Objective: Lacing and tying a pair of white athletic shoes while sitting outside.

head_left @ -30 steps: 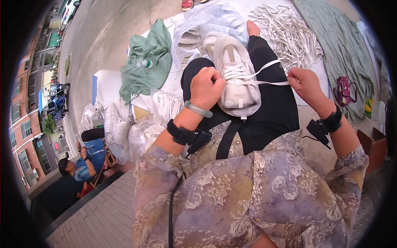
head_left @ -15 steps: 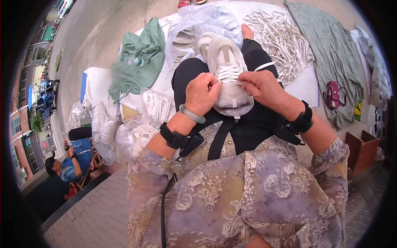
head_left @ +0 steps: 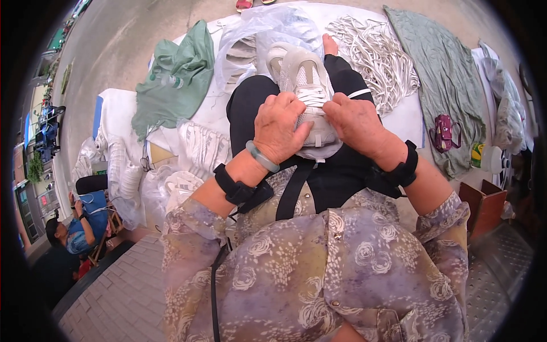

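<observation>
A pale grey and white sneaker (head_left: pixel 310 71) rests on my lap, its heel toward me and white shoelace (head_left: pixel 312 96) threaded across the front. My left hand (head_left: pixel 279 126) is closed over the left eyelet edge, back of the hand up and thumb lying toward the heel; its fingertips are hidden. At the right eyelets, my right hand (head_left: pixel 356 122) pinches the shoelace, whose loose end arcs over my right knee. The tip of a second sneaker (head_left: pixel 276 57) shows just beyond on the left.
Beyond my right knee lies a heap of white laces (head_left: pixel 379 62). Plastic-wrapped shoe parts (head_left: pixel 208 145) sit at the left, near a green cloth (head_left: pixel 191 85) with a bottle on it. A maroon bag (head_left: pixel 446 134) lies on a grey-green sheet (head_left: pixel 433 68). Another person (head_left: pixel 85 228) sits far left.
My left hand has rolled over the eyelet edge, its back now up and its thumb stretched toward the heel. My right hand has moved in closer to the laces. The whole view shifts slightly.
</observation>
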Motion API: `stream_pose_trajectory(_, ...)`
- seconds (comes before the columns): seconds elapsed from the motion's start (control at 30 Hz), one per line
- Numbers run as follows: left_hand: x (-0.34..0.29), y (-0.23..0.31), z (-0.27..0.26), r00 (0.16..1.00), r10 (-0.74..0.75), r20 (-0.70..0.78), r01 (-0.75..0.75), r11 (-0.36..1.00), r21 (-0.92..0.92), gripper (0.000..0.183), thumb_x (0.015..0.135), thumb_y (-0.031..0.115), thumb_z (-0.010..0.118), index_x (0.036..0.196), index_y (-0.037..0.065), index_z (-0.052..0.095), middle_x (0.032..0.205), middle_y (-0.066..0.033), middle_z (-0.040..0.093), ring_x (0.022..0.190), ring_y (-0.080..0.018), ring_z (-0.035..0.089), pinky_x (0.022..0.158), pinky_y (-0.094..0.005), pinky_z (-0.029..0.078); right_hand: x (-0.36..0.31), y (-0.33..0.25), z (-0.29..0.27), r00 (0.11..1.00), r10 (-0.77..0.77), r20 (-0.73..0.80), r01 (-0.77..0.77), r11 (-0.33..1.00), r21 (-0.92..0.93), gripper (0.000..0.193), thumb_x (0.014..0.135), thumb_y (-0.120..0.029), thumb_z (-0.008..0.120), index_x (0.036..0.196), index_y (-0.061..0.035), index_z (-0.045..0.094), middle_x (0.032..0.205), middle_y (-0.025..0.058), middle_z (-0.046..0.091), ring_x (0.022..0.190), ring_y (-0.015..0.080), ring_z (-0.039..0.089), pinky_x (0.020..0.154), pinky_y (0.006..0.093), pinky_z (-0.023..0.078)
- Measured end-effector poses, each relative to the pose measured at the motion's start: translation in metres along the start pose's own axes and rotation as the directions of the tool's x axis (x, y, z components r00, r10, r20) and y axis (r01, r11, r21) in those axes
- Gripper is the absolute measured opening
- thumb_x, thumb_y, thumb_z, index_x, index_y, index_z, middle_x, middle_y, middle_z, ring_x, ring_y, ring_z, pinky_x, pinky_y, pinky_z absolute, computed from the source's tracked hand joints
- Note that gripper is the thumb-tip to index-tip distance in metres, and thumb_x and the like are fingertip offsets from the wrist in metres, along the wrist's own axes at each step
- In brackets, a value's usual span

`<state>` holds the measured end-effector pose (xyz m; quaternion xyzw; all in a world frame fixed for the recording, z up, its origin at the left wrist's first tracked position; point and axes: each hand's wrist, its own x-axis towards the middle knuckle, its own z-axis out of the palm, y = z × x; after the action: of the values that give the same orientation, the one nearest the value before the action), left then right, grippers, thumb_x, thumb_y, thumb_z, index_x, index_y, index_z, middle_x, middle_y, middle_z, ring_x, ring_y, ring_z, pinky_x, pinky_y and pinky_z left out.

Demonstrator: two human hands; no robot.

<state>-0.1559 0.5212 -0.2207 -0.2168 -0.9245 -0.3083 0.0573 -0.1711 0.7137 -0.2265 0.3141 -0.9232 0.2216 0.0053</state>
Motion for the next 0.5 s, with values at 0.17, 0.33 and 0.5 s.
stream_pose_trajectory(0.17,-0.004,0.0,0.002,0.999,0.041,0.001,-0.041,0.999,0.005,0.023,0.067,0.009,0.066,0.088,0.005,0.059,0.093,-0.009,0.054,0.082,-0.029,0.052,0.072,-0.0368,0.042,-0.003,-0.003,0.001,1.0,-0.01,-0.012,0.011,0.989,0.147,0.008,0.071,-0.006,0.057,0.079,-0.0081,0.057,0.074,0.009,0.054,0.063,0.0279,0.059,0.053,0.0378,0.047)
stream_pose_trajectory(0.33,-0.008,-0.006,0.005,0.998,0.066,-0.006,-0.065,0.998,0.018,0.022,0.069,0.005,0.061,0.09,0.006,0.06,0.095,-0.0089,0.054,0.084,-0.0286,0.052,0.073,-0.0368,0.041,-0.002,0.0,0.004,0.998,-0.028,0.062,0.026,0.999,0.03,0.003,0.073,-0.009,0.057,0.076,-0.0082,0.057,0.072,0.009,0.054,0.064,0.0279,0.059,0.054,0.0375,0.047)
stream_pose_trajectory(0.5,-0.006,-0.005,0.015,0.995,0.073,-0.062,-0.074,0.997,-0.024,0.021,0.069,-0.001,0.056,0.088,0.006,0.061,0.096,-0.0099,0.056,0.083,-0.0292,0.054,0.073,-0.0364,0.044,0.005,0.013,0.002,0.993,-0.058,0.103,0.058,0.998,-0.003,0.005,0.074,-0.012,0.057,0.075,-0.008,0.058,0.071,0.0095,0.056,0.065,0.0282,0.06,0.055,0.0386,0.047)
